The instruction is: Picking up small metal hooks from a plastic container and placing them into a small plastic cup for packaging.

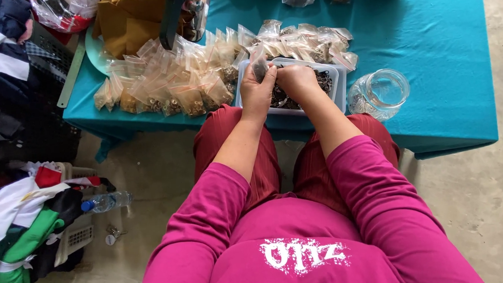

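Hands (277,85) over tray (340,76), bags (168,82) beside.

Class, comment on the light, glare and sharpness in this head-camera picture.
Head view: soft, even daylight, faint shadows; glare on the glass jar and plastic bags; wide-angle bend at the edges; left hand and right hand fairly sharp.

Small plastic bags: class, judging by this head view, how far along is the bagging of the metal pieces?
Done: many filled bags lie heaped on the teal table. In hand: the left hand holds an open bag while the right hand reaches into the white tray. Left: loose metal pieces remain in the tray.
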